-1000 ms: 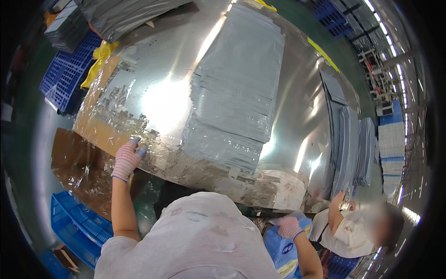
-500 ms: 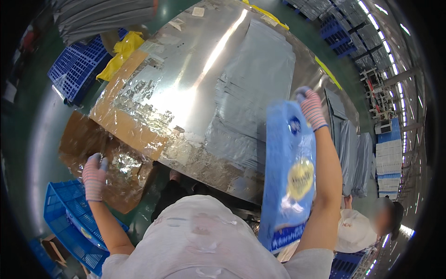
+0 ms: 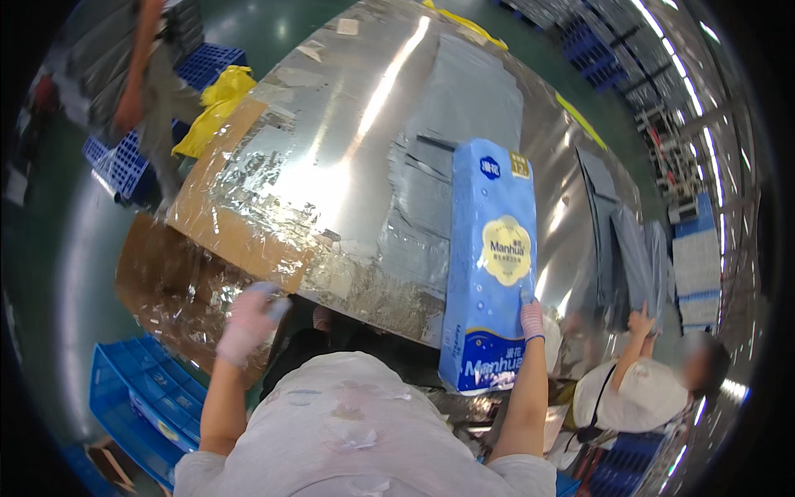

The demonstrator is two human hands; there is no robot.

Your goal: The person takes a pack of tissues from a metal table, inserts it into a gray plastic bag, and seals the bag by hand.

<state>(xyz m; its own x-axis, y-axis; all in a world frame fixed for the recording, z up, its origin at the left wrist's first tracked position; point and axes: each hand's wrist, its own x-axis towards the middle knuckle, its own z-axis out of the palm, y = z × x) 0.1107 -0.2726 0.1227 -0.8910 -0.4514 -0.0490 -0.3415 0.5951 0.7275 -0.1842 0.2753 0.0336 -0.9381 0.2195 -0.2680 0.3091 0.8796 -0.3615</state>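
Note:
A long blue plastic-wrapped pack (image 3: 493,203) with a cream emblem lies lengthwise on the metal table (image 3: 331,108), its near end over the front edge. Beneath its left side are grey plastic bags (image 3: 480,91), piled flat. My right hand (image 3: 532,319), in a striped knit glove, holds the pack's right edge near its lower end, thumb against the side; the other fingers are mostly hidden. My left hand (image 3: 252,319), gloved too and blurred, hovers beside the table's front left corner, over the cardboard box; its fingers look apart, with nothing visible in them.
An open cardboard box (image 3: 153,269) holding clear film stands at the left, above a blue crate (image 3: 124,389) with another blue pack inside. Grey bags (image 3: 633,248) hang over the table's right side, where a co-worker (image 3: 633,393) reaches in. Another person (image 3: 153,99) passes at the far left.
The blue pack has come down onto the grey bags, farther from me. My right hand has slid from its far end to its near right edge. My left hand has moved right.

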